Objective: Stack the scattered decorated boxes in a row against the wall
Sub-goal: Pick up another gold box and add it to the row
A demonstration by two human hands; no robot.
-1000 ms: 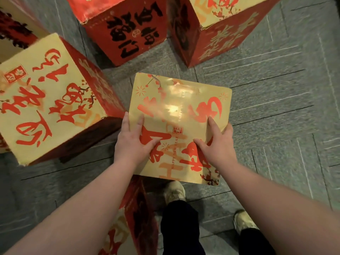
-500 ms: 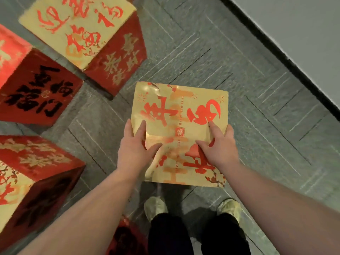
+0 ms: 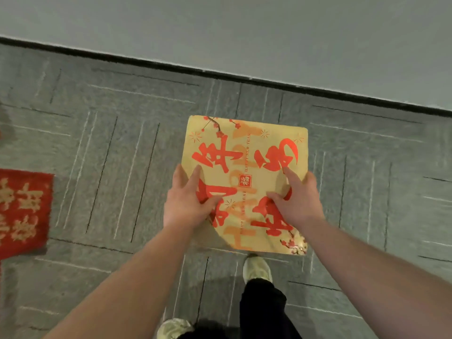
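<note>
I carry a gold decorated box (image 3: 247,148) with red characters and "HAPPY NEW YEAR" print on its top face, held above the floor in the middle of the view. My left hand (image 3: 187,201) grips its near left side, thumb on top. My right hand (image 3: 297,199) grips the near right side the same way. The pale wall (image 3: 244,33) with its black baseboard (image 3: 220,73) runs across the top of the view, just beyond the box. Part of another red box (image 3: 22,206) with gold characters shows at the left edge.
Grey patterned carpet tiles (image 3: 110,155) cover the floor between me and the wall. My feet in light shoes (image 3: 256,269) and dark trousers stand below the box.
I have turned away from the cluster of scattered boxes toward the wall with the gold box in both hands. The wall now fills the top of the view; only one red box remains visible.
</note>
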